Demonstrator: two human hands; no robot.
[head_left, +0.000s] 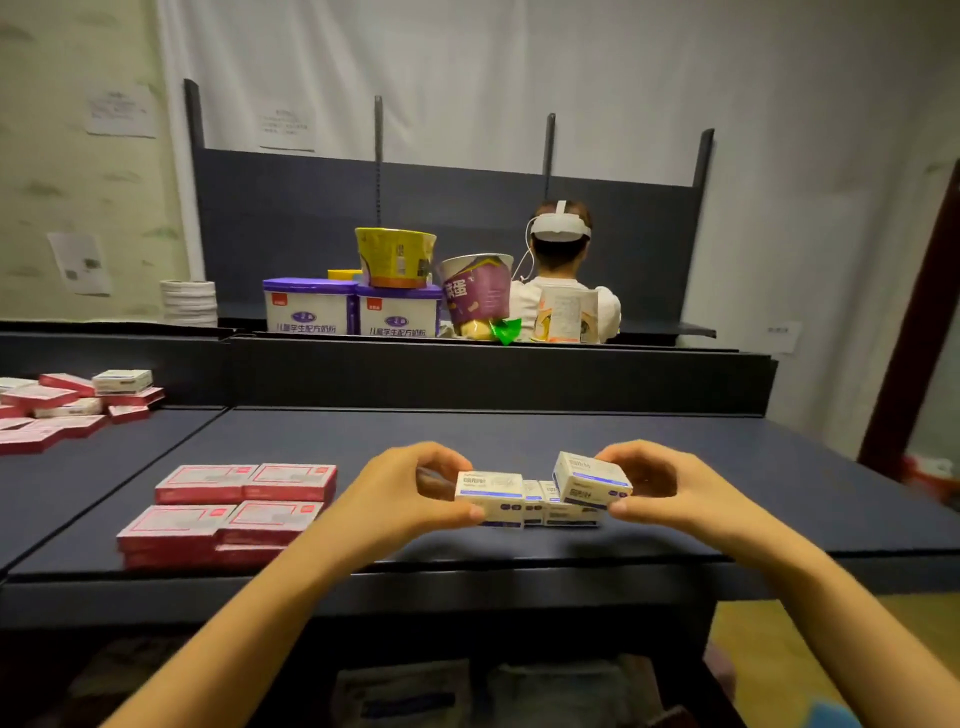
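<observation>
A short row of small white boxes with blue print (550, 506) stands near the front edge of the dark blue shelf (519, 441). My left hand (410, 488) grips the leftmost white box (491, 496) of that row, thumb in front and fingers behind. My right hand (660, 488) pinches another white box (589, 478), tilted and raised slightly above the row's right end.
Flat red and white boxes (234, 512) lie in stacks to the left on the shelf. More red boxes (67, 405) are piled at far left. Behind the back ledge stand tins (311, 312), tubs (397, 257) and a person wearing a headset (563, 270).
</observation>
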